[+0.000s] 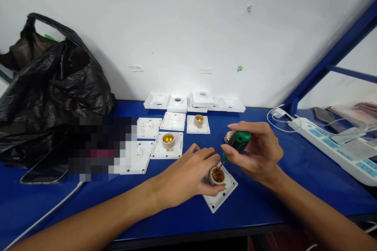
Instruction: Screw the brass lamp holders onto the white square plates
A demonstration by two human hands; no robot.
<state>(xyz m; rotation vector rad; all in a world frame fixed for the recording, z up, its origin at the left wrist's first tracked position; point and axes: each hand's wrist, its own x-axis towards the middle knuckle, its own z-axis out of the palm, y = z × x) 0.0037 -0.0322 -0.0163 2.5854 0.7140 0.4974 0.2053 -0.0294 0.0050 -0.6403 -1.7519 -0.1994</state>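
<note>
My left hand (188, 172) is closed around a round lamp socket (217, 175) with a brass-coloured inside. The socket sits on a square white base plate (222, 196), turned cornerwise near the table's front edge. In my right hand (259, 151) is a screwdriver with a green and black handle (240, 141), pinched between thumb and fingers. Its shaft slants down into the socket; the tip is hidden inside. Just behind the screwdriver, partly covered by my fingers, lies another small round socket (227, 137).
Several white plates (147, 127) lie on the blue table, two bearing sockets (168, 141). White square covers (177, 104) line the wall. A black plastic bag (59, 78) and a phone (44, 172) are at left; a power strip (335, 149) with cables is at right.
</note>
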